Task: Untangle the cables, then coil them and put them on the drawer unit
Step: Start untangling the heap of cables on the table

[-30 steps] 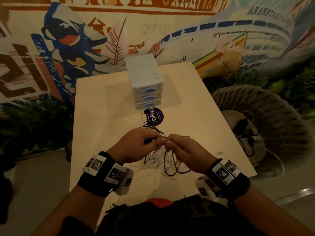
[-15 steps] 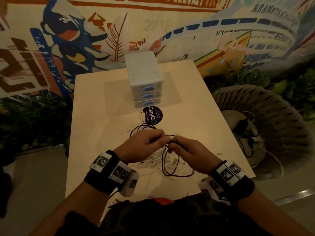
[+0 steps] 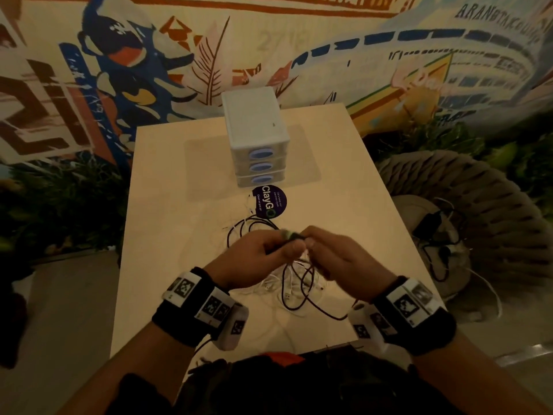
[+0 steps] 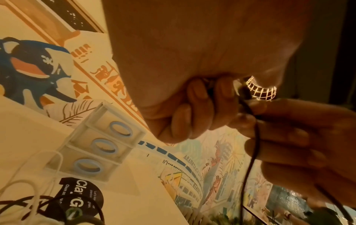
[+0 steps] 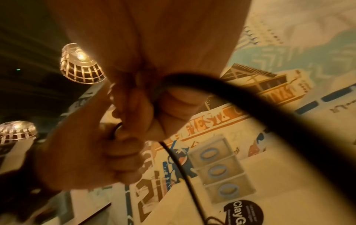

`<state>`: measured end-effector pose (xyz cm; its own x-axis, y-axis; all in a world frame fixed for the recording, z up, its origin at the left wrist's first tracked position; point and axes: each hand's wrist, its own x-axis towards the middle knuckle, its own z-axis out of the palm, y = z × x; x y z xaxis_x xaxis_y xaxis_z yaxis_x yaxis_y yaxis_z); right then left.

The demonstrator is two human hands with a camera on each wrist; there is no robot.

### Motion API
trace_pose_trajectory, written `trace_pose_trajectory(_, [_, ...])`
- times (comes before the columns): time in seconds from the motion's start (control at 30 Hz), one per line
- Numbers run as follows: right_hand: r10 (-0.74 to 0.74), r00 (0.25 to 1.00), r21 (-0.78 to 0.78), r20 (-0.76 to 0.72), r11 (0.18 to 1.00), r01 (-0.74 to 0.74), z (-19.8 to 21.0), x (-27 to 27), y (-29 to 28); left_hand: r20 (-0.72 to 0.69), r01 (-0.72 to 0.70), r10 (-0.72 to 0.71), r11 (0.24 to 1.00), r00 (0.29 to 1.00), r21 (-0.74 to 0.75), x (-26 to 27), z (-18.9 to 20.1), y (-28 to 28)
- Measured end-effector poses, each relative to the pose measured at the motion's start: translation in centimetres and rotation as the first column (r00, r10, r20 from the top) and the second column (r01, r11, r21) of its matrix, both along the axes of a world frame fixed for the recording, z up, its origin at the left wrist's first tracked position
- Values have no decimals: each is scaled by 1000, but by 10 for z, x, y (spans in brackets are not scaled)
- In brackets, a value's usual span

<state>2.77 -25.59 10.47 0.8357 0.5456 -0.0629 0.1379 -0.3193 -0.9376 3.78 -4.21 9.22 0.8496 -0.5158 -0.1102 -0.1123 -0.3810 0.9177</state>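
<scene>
- Pinching a black cable (image 3: 302, 290) between thumb and curled fingers, the left hand (image 3: 254, 257) is raised above the near half of the table (image 3: 179, 235), fingertip to fingertip with the right hand.
- The right hand (image 3: 335, 259) has its fingers curled in as well and grips the same black cable just beside the left hand's pinch; the right wrist view shows the cable passing out of its closed fingers and hanging down.
- Below the hands, the black cable drops in loose loops onto the table and crosses a heap of thin white cables (image 3: 278, 287), which lie knotted together on the table under the wrists.
- More black and white loops stretch from the heap toward a round dark sticker (image 3: 269, 202) marked "ClayGo", and some of them reach its near edge.
- The white drawer unit (image 3: 254, 121) stands upright just behind the sticker, toward the far edge of the table, with three drawers stacked and a blue oval handle on each.
- Its top bears no cable.
- A woven basket chair (image 3: 466, 211) stands to the right of the table, with dark cables lying on its cushion.
- A painted mural (image 3: 149, 70) covers the wall behind the table.
</scene>
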Motion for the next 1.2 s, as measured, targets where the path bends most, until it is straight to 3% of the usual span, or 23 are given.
trace_pose_trajectory(0.07, [47,999,-54,-17,997,-48,-3,-3,13,-37,-62,60,997,998,-51,-2,-2,-6])
trace_pose_trajectory(0.2, [11,970,-31,-244,999,-20,-7,0,17,119,-127,107,976,987,175,-4,-9,-3])
trace_pose_trajectory(0.23, [-6,940,22,-340,1000,14,-8,2,16,148,-172,150,973,978,151,-4,-10,-2])
trace_pose_trajectory(0.3, [-20,861,113,-508,990,89,-11,8,11,89,-284,286,958,954,-34,-4,-9,-1])
trace_pose_trajectory(0.37, [45,825,147,-563,988,46,-17,11,7,-11,-341,347,914,938,-222,-4,-7,2])
trace_pose_trajectory(0.43, [146,841,124,-521,988,-95,-24,12,6,-40,-339,341,903,939,-265,-5,-6,4])
trace_pose_trajectory(0.5, [206,900,1,-385,975,-223,-29,14,9,-11,-314,322,916,947,-248,-5,-7,7])
trace_pose_trajectory(0.57, [191,960,-155,-205,962,-225,-36,16,9,-4,-322,331,916,944,-239,-5,-6,10])
trace_pose_trajectory(0.67, [3,1000,-192,3,981,-2,-43,19,0,107,-394,432,882,896,-258,-4,-8,17])
trace_pose_trajectory(0.73, [-182,975,-170,124,964,202,-49,19,-16,155,-428,498,838,853,-337,-2,-7,22])
trace_pose_trajectory(0.8, [-347,919,-139,187,917,374,-56,17,-38,88,-493,578,758,812,-427,-2,-3,27])
trace_pose_trajectory(0.9, [-468,883,-72,11,881,468,-66,5,-77,-23,-573,662,631,750,-523,-2,3,36])
trace_pose_trajectory(0.97, [-406,902,-57,-148,914,402,-71,-11,-97,-57,-612,697,583,715,-535,-2,3,42])
trace_pose_trajectory(1.07, [-257,890,-59,-378,966,253,-86,-38,-113,-81,-619,695,575,715,-536,-4,1,44])
trace_pose_trajectory(1.2, [-111,720,-101,-685,993,57,-123,-74,-112,-82,-603,685,570,724,-558,-8,2,42])
